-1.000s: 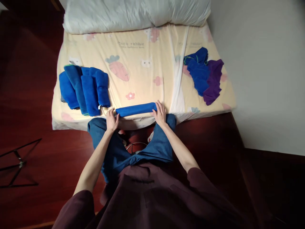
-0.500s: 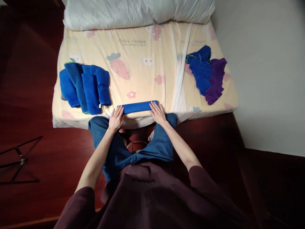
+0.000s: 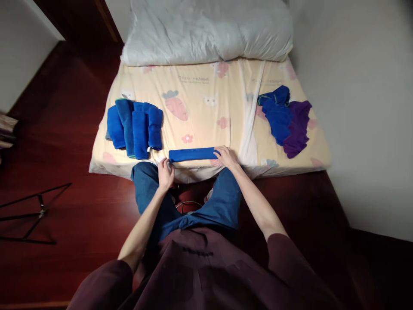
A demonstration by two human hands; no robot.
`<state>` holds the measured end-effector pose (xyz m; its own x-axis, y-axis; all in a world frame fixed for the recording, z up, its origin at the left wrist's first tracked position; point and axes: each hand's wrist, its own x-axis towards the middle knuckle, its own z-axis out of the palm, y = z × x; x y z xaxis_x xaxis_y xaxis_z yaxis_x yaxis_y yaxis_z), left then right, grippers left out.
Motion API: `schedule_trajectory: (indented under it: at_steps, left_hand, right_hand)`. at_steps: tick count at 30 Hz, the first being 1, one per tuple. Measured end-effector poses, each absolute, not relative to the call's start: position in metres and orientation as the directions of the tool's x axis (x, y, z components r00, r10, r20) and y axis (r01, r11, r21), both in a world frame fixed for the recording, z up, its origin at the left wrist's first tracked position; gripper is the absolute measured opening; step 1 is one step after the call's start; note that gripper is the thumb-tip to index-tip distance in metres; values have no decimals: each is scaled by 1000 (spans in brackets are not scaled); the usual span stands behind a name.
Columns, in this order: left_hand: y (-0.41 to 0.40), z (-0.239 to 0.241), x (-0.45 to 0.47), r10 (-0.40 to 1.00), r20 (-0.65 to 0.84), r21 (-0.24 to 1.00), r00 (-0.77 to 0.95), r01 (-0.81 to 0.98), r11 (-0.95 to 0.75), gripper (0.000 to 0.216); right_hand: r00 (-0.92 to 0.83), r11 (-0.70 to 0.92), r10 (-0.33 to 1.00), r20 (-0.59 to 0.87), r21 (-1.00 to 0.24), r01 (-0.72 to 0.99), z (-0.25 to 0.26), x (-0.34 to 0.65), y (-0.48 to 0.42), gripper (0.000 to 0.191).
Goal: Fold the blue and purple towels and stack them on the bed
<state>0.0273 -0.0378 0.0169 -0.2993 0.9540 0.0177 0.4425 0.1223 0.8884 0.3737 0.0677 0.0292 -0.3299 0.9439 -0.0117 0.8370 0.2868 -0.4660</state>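
A long folded blue towel (image 3: pixel 192 154) lies across the near edge of the bed (image 3: pixel 200 107). My right hand (image 3: pixel 226 156) rests on the towel's right end with its fingers curled over it. My left hand (image 3: pixel 165 172) sits just off the towel's left end at the mattress edge, fingers bent down, thumb near the towel's corner. Several folded blue towels (image 3: pixel 135 127) lie side by side to the left. A loose heap of blue cloths (image 3: pixel 275 114) and a purple cloth (image 3: pixel 298 129) lies at the right.
A white duvet (image 3: pixel 209 32) is bunched at the head of the bed. A white wall (image 3: pixel 364 107) runs along the right. Dark red wooden floor (image 3: pixel 64 172) surrounds the bed, with a black metal stand (image 3: pixel 32 213) at the left.
My left hand has slid back off the towel's left end to the mattress edge. My right hand stays on the right end. The view has shifted, so the bed sits lower and further right.
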Motion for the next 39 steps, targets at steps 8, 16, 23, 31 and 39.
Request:
schedule_trajectory:
  at_steps: [8,16,23,31,39]
  left_hand:
    - [-19,18,87,711,-624,739,-325,-543,400,25]
    - [21,20,85,574,-712,664,-404,-652,366,32]
    - [37,32,100,634,-628,698,-451,-687,202,36]
    - [61,52,107,720,-580,693,-381,-695,191,39]
    - [85,83,99,891,-276,842,-361,-538,42,38]
  right_hand:
    - [-365,231,873,-323,-385,894,40,355,117,39]
    - [-315,219,877,-363,-282,934,44,349,112,37]
    - [-343,274,874,-344,-236,932,50,343,105,53]
    - [-473,376,851,-228,-364,852,54,322,91,78]
    - [-390,204,915,-100,-719,664,55,268,97,85]
